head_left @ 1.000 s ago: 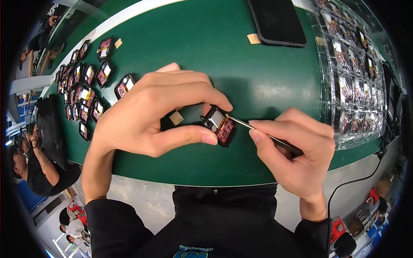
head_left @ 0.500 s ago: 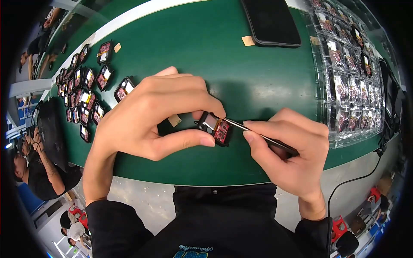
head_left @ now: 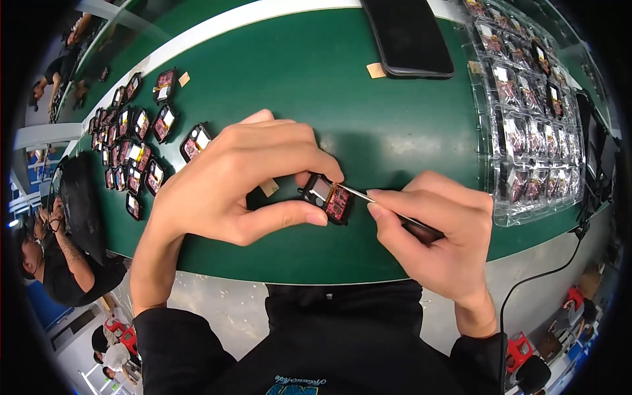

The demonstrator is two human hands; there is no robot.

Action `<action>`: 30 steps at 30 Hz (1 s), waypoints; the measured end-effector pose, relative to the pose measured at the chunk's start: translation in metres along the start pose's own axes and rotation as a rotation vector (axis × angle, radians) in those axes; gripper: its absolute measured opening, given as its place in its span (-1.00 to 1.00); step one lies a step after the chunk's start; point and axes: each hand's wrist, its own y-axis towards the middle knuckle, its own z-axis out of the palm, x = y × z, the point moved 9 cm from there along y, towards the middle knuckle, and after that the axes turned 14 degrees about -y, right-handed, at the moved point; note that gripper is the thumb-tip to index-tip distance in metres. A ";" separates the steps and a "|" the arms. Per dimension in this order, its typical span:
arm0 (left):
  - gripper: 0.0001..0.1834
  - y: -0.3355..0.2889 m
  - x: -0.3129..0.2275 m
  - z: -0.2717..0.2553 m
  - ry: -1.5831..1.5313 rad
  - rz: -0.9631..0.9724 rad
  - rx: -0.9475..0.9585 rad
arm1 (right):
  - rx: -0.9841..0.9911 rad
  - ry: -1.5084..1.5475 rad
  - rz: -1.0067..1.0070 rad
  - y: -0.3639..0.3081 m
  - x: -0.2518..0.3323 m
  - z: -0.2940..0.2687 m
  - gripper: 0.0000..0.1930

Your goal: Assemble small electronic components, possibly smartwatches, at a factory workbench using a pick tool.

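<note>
My left hand (head_left: pixel 237 181) grips a small black device housing (head_left: pixel 329 199) between thumb and fingers, over the green tabletop. A red circuit board and a silver-grey part show inside the housing. My right hand (head_left: pixel 438 234) is closed around slim metal tweezers (head_left: pixel 359 194), held like a pen. Their tip touches, or nearly touches, the upper edge of the board beside my left index fingertip. Whether the tips pinch anything is too small to tell. Another housing (head_left: pixel 195 141) of the same kind lies just beyond my left hand, partly covered by it.
Several similar housings (head_left: pixel 138 158) lie clustered at the left of the green table (head_left: pixel 276 72). A black phone (head_left: pixel 411 39) sits at the back. Clear plastic trays (head_left: pixel 526 164) with boards stand at the right, by a black cable (head_left: pixel 503 316). A person (head_left: pixel 72 263) sits at the left.
My right hand has shifted slightly left, and the tweezers' angle has altered a little. The housing stays in my left hand, almost unmoved. The whole view has shifted slightly.
</note>
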 end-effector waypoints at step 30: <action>-0.23 -0.014 -0.011 -0.006 -0.053 -0.099 -0.045 | -0.051 -0.332 -0.093 0.002 0.043 0.019 -0.57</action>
